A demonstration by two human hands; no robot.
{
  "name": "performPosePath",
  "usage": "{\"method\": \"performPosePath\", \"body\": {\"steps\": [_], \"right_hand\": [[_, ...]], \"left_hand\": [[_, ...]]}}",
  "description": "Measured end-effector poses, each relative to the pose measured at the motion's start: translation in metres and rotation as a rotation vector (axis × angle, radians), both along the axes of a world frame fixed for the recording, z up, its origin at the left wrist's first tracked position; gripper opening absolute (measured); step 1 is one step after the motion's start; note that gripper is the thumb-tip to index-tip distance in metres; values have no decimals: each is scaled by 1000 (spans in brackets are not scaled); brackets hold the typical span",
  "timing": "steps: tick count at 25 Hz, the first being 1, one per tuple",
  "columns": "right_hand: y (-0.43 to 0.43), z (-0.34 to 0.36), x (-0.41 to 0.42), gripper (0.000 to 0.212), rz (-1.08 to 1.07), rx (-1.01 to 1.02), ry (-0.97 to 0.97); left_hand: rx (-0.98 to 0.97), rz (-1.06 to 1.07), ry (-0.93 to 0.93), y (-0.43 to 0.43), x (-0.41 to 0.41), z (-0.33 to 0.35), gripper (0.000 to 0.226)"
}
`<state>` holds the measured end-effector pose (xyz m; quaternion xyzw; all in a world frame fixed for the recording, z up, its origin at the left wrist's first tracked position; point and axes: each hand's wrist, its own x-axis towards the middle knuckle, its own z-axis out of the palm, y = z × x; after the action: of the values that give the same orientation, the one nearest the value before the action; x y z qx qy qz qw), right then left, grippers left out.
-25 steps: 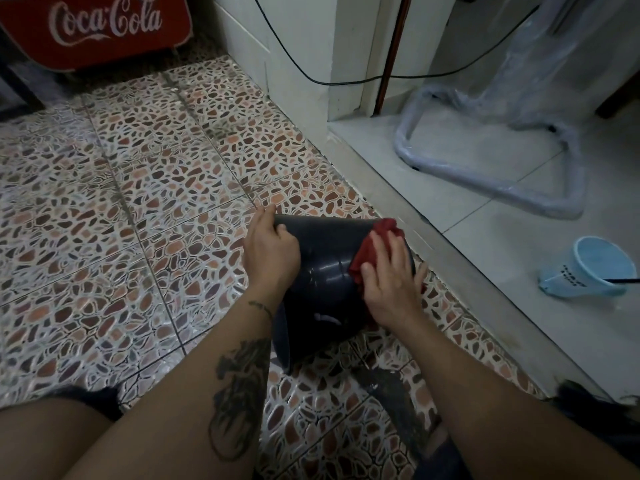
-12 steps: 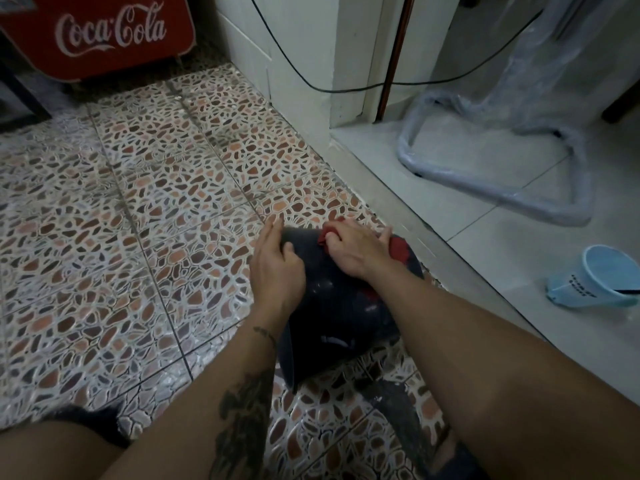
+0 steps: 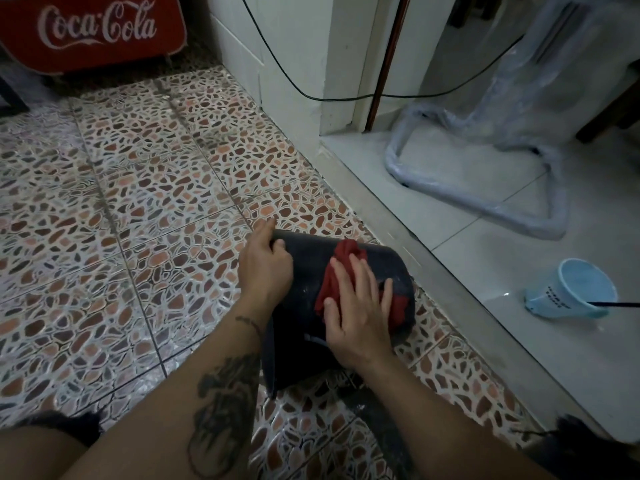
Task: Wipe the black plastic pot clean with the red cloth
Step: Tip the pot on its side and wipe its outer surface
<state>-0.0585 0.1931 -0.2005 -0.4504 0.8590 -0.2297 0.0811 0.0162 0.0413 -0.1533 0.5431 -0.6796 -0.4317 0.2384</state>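
The black plastic pot (image 3: pixel 311 271) lies on its side on the patterned tile floor (image 3: pixel 138 202), low of centre. The right hand (image 3: pixel 356 306), fingers spread flat, presses the red cloth (image 3: pixel 346 252) onto its wall. At nine o'clock the left hand (image 3: pixel 265 268) curls around the pot's side. At three o'clock, well apart, a tipped blue cup (image 3: pixel 568 292).

Floor's (image 3: pixel 145 209) that busy pebble-mosaic tile in browns and pinks, kinda dim in here. Upper left there's a red Coca-Cola cooler (image 3: pixel 93 29). White wall corner (image 3: pixel 294 64) at top middle with a black cable (image 3: pixel 346 98) sagging across it. On the right, a raised step (image 3: pixel 433 271) leads onto plain pale tiles (image 3: pixel 519 341), with a plastic-wrapped metal frame (image 3: pixel 485 199) and a light blue cup (image 3: pixel 571 292) lying on its side.
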Motion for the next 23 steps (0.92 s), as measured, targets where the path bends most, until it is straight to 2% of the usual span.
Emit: {"method": "performPosePath", "body": {"steps": [3,6,8,11,15,19,23], "right_hand": [[-5,-4,-39,60,-101,69,26],[-13,-3,-89,57,-224,240,-21],[-23,2,-98,56,-252,307,-65],[-33,13,-58,58,-211,267,-126],[-12,25,19,67,-6,114,-141],[-7,24,-4,64,36,163,-160],[-31,31,-48,60,-106,288,-240]], "left_hand": [[-46,-41,56,10,9,-3,49],[33,9,184,21,12,-7,48],[81,57,203,20,8,-6,47],[99,80,130,8,0,-5,47],[111,61,15,-8,-5,-10,47],[-78,115,-2,-2,-5,3,46],[-271,-89,-32,58,29,-6,60]]}}
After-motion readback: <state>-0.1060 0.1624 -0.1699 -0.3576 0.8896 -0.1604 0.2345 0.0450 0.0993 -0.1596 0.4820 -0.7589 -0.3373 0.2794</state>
